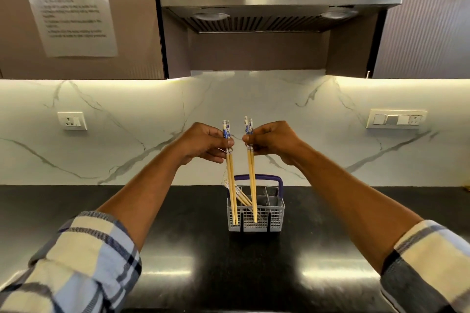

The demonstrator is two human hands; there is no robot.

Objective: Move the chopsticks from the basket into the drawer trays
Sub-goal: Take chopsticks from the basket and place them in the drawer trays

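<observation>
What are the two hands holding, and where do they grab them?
Each hand pinches a pair of chopsticks near the blue patterned top: left hand holds the left pair, right hand the right pair.

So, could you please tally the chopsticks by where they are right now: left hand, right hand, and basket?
Chopsticks held by left hand: 2
Chopsticks held by right hand: 2
Chopsticks leaning in the basket: about 3, blurred
Total: about 7

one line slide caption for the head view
Each hand, left hand and right hand, holds a chopstick pair above the basket.
</observation>
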